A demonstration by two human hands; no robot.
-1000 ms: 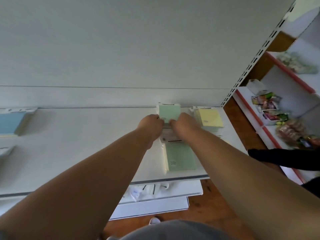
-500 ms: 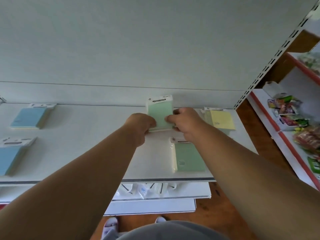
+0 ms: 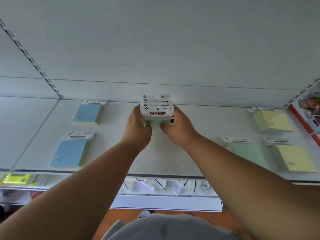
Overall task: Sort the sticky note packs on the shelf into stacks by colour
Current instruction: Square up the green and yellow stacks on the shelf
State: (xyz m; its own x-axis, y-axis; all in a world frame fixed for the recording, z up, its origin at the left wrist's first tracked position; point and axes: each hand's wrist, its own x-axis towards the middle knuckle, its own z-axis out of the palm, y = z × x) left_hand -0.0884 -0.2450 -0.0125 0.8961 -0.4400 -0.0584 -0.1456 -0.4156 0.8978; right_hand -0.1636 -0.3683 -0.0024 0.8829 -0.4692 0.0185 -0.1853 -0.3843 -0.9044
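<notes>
Floor: brown wood-look boards (image 3: 121, 220) under the shelving; a white shoe toe (image 3: 144, 213) shows at the base.
Lower shelf: flat white ledge (image 3: 164, 202); it carries glossy clear-wrapped white goods with black marks (image 3: 166, 185) and, at far left, a neon-yellow pack (image 3: 19, 179).
Shelf: smooth matte white panel (image 3: 164, 161) with a grey front strip.
Near-left pack: rectangular blue sticky note pack (image 3: 69, 151) with a white card header, lying flat.
Near-right packs: a pale green sticky note pack (image 3: 249, 153) lies just beside a pale yellow sticky note pack (image 3: 294, 158); both are flat rectangles with white headers.
Left hand: left hand (image 3: 137, 129), fingers curled and clamped on the left edge of the held stack.
Right hand: right hand (image 3: 180, 128), fingers curled and clamped on the right edge of the same stack.
Held item: stack of green sticky note packs (image 3: 156, 115), mid-shelf toward the back; several layered white card headers fan out at the top, the front one printed "STICKY NOTE" on a red oval. Whether the stack's base touches the shelf cannot be told.
Far-left pack: smaller-looking blue pack (image 3: 87, 114), lying flat near the back wall.
Far-right stack: thick yellow sticky note stack (image 3: 275, 122), edges slightly staggered.
Back wall: plain white sheet panels (image 3: 155, 49) with a slotted black-punched upright (image 3: 31, 58).
Right bay: red-edged shelf (image 3: 303, 122) with colourful blurred goods.
</notes>
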